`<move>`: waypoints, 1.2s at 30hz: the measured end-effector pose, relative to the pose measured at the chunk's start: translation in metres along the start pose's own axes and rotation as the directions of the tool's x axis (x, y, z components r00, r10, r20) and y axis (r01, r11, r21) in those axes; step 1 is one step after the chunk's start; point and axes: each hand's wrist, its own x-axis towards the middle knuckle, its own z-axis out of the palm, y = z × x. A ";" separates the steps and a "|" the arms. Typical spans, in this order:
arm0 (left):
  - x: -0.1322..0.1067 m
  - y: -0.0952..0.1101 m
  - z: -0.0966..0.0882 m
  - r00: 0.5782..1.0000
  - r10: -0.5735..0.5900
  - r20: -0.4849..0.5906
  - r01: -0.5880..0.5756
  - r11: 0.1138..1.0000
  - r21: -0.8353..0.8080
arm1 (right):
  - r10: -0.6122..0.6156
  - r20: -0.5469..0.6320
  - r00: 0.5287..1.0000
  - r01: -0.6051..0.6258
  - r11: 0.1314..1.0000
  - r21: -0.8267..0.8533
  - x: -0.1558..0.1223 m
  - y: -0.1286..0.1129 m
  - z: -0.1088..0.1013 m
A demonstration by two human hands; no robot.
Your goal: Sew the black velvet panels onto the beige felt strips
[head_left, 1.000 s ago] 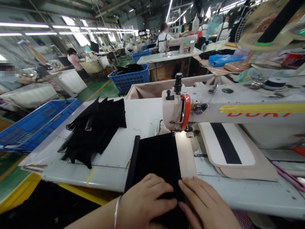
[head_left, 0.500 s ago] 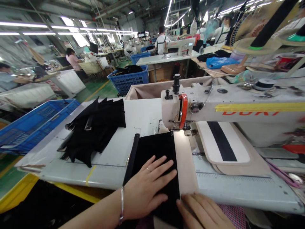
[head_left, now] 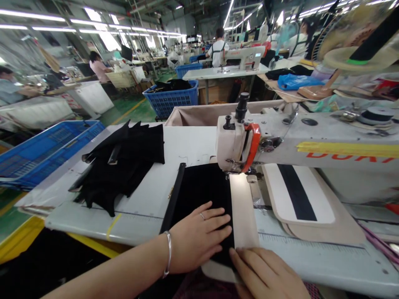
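Note:
A black fabric panel lies on the sewing table, its right edge running under the needle area of the sewing machine. My left hand rests flat on the panel with fingers spread. A beige fabric strip runs along the panel's right edge, toward the presser foot. My right hand has its fingers closed on the near end of this strip, beside the black edge; its fingertips are partly hidden. A dark band with a small metal piece borders the panel's left side.
Black fabric pieces are heaped on the table's left. Beige panels with a dark stripe lie under the machine arm. Blue crates stand left, a yellow-rimmed bin below. Co-workers sit at machines farther off.
The black panel and beige strip have advanced away from me under the machine, and both hands have moved along with them. The camera view has shifted slightly.

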 end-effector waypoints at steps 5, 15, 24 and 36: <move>-0.011 0.006 0.016 0.975 0.096 -0.200 -0.102 0.995 -0.018 | 0.040 -0.042 0.998 -0.040 0.999 0.014 0.013 0.008 0.001; 0.006 -0.023 0.016 0.963 0.149 -0.224 -0.138 0.988 0.064 | 0.093 -0.023 0.995 -0.092 0.995 0.046 0.031 0.021 0.002; 0.029 -0.052 0.010 0.970 0.141 -0.196 -0.118 0.985 0.125 | 0.239 0.121 0.963 -0.251 0.964 0.093 0.048 0.034 0.006; 0.055 -0.089 0.010 0.976 0.103 -0.190 -0.071 0.983 0.172 | 0.256 0.160 0.953 -0.259 0.966 0.001 0.077 0.060 0.013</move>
